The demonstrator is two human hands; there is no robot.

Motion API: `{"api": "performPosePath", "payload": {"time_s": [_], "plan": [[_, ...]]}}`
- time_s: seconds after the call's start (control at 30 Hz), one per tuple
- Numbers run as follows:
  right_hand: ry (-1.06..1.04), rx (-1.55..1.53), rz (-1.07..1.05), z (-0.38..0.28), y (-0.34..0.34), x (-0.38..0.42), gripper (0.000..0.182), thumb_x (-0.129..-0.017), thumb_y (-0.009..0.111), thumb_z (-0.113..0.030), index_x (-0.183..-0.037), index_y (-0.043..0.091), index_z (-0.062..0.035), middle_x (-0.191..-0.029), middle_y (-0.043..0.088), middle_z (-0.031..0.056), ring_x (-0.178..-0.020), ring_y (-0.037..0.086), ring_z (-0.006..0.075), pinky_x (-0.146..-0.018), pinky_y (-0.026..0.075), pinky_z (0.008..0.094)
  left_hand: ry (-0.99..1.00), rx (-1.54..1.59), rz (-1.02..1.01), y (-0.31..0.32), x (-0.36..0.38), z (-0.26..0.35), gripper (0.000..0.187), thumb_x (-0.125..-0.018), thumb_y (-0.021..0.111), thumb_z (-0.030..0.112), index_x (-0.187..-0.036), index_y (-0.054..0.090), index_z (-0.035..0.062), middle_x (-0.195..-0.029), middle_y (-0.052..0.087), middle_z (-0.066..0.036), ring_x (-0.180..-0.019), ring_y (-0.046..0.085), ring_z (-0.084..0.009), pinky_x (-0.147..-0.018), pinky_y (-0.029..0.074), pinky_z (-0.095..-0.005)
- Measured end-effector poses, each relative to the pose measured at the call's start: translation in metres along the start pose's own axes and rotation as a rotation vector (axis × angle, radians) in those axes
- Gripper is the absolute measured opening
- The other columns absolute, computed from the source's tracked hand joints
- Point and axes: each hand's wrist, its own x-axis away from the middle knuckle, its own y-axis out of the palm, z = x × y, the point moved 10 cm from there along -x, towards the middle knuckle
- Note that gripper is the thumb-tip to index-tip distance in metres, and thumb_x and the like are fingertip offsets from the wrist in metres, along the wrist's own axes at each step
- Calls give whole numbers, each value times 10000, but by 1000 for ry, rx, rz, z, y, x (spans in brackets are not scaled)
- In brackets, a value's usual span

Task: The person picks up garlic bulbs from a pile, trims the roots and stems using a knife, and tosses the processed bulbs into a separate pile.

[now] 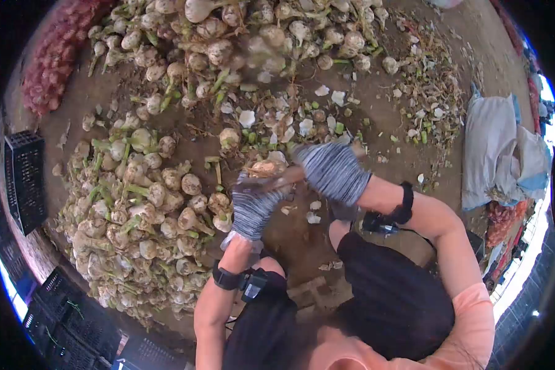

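Note:
My left hand [256, 206], in a grey striped glove, is closed around a garlic bulb [268, 168] whose pale brown top shows above the fingers. Beside it my right hand [334, 172], gloved the same way, is wrapped round a brown knife-like tool [293, 176], smeared by motion. That tool reaches across to the left hand and overlaps it in this view. Cut stem pieces and white skins [306, 126] lie on the ground just beyond both hands. Left of the left hand spreads a heap of garlic bulbs with short stems [157, 194].
Another garlic pile [219, 52] lies at the far side. Dry trimmings [431, 92] cover the ground at the right, near white sacks [490, 142]. Red mesh sacks [55, 61] stand at the far left. Black crates [26, 179] line the left side.

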Motion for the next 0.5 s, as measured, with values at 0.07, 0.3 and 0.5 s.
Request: {"api": "performPosePath", "payload": {"time_s": [0.07, 0.3, 0.5], "plan": [[56, -47, 48, 14, 6, 6, 159, -745, 531, -152, -838, 538, -23, -633, 574, 164, -603, 590, 310, -530, 452, 408, -160, -21, 36, 0, 0, 18, 434, -654, 757, 157, -1009, 547, 26, -950, 626, -79, -850, 601, -165, -761, 489, -292], [36, -73, -42, 17, 24, 16, 148, -725, 528, -151, -809, 568, -35, -680, 609, 153, -649, 618, 292, -539, 475, 409, -261, 237, -17, 11, 10, 12, 393, -668, 747, 141, -995, 563, 23, -902, 635, -61, -800, 603, -166, -734, 489, -287], [308, 37, -66, 137, 58, 33, 253, -741, 582, -213, -947, 624, -71, -781, 614, 177, -716, 601, 330, -625, 485, 381, -247, 679, -315, 34, 46, 80, 437, -773, 650, 248, -1131, 495, 51, -1130, 553, -81, -1025, 532, -190, -866, 457, -351]]}}
